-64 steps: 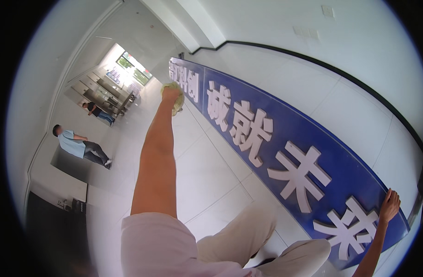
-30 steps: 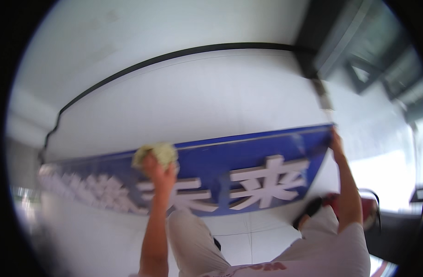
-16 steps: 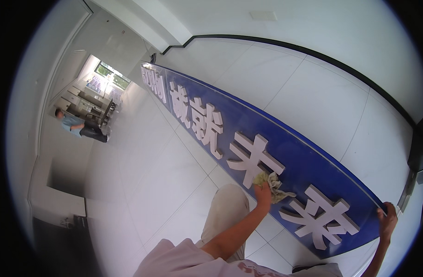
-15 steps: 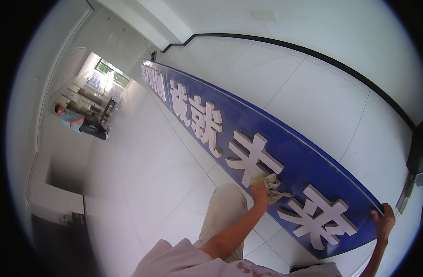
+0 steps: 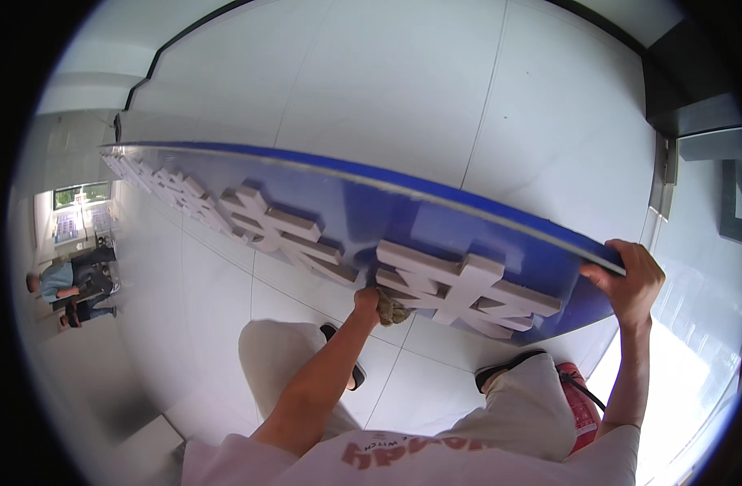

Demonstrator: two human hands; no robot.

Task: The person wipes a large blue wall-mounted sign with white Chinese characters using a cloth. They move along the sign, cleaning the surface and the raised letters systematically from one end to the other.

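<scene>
A long blue sign panel [image 5: 355, 202] with raised whitish characters stands on edge before me, running off to the far left. My right hand [image 5: 630, 283] grips its top edge at the near right corner, thumb on the blue face and fingers over the back. My left hand [image 5: 368, 301] is closed around a crumpled greenish-brown rag [image 5: 394, 309]. The rag is at the lower left of the nearest raised character [image 5: 460, 292], by the panel's bottom edge. Whether it touches the character or the panel I cannot tell.
Large pale floor tiles [image 5: 387, 81] lie on both sides of the panel. A red item with a black strap [image 5: 577, 409] sits beside my right leg. Two people [image 5: 59, 283] are far off at the left. Glass and a metal frame [image 5: 664, 174] stand at the right.
My view has turned, and the panel is seen more from above. My left hand with the rag has moved from between two characters to the lower left of the nearest one. My right hand still grips the corner.
</scene>
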